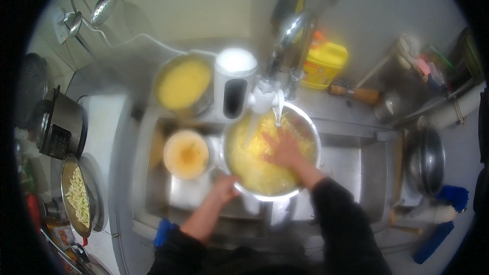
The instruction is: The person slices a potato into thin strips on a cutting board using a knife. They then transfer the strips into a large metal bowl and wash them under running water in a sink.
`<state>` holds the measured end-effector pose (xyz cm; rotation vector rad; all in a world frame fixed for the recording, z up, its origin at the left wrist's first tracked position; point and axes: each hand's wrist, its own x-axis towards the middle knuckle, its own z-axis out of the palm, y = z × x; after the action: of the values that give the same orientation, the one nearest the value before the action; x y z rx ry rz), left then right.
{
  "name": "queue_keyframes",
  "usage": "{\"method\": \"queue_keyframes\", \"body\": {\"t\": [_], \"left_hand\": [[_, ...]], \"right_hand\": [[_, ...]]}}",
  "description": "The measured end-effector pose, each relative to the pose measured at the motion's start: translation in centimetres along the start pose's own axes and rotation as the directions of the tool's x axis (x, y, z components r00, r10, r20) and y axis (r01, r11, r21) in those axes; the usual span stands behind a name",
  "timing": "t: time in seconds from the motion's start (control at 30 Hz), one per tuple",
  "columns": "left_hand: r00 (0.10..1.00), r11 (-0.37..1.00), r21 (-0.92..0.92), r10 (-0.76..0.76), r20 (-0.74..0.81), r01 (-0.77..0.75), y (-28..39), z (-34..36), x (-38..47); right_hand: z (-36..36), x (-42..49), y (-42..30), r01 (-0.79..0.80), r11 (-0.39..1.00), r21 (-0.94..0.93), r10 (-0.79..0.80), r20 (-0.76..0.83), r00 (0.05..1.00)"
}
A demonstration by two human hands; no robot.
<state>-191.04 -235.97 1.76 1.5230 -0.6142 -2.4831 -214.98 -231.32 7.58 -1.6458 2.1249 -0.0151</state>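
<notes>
A round metal bowl [315, 122] sits over the middle of a double-basin stainless steel sink [340, 172]. Pale yellow shreds [244, 160], which look like shredded potato, fill it with water. My right hand [284, 149] rests on the shreds with its fingers spread. At the bowl's near left rim, my left hand [225, 188] grips the edge; its fingertips are partly hidden. Water runs into the bowl from a white heater unit [236, 84] on the chrome faucet [280, 42].
A strainer basket [186, 154] stands in the left basin. Behind it is a pot of yellow contents [185, 84]. A yellow jug [324, 65] stands by the wall. On the left counter are a pan of chopped vegetables [78, 198] and a cooker [63, 126]. A wok [425, 160] is at right.
</notes>
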Motion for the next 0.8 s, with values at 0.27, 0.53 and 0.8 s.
{"method": "queue_keyframes", "body": {"t": [0.27, 0.53, 0.8], "left_hand": [[1.0, 0.998, -0.067, -0.013, 0.001, 0.013, -0.2, 0.4, -0.8], [0.999, 0.995, -0.099, 0.03, 0.025, -0.027, -0.4, 0.3, -0.7], [1.0, 0.997, -0.076, 0.026, 0.017, -0.024, -0.6, 0.0, -0.2]], "right_hand": [[-0.9, -1.6, 0.5, -0.245, 0.968, 0.057, 0.247, -0.024, 0.969], [-1.7, -1.1, 1.6, -0.066, 0.979, 0.195, 0.064, 0.018, 0.998], [-1.3, 1.2, -1.6, -0.075, 0.995, -0.06, 0.08, 0.089, 0.993]]}}
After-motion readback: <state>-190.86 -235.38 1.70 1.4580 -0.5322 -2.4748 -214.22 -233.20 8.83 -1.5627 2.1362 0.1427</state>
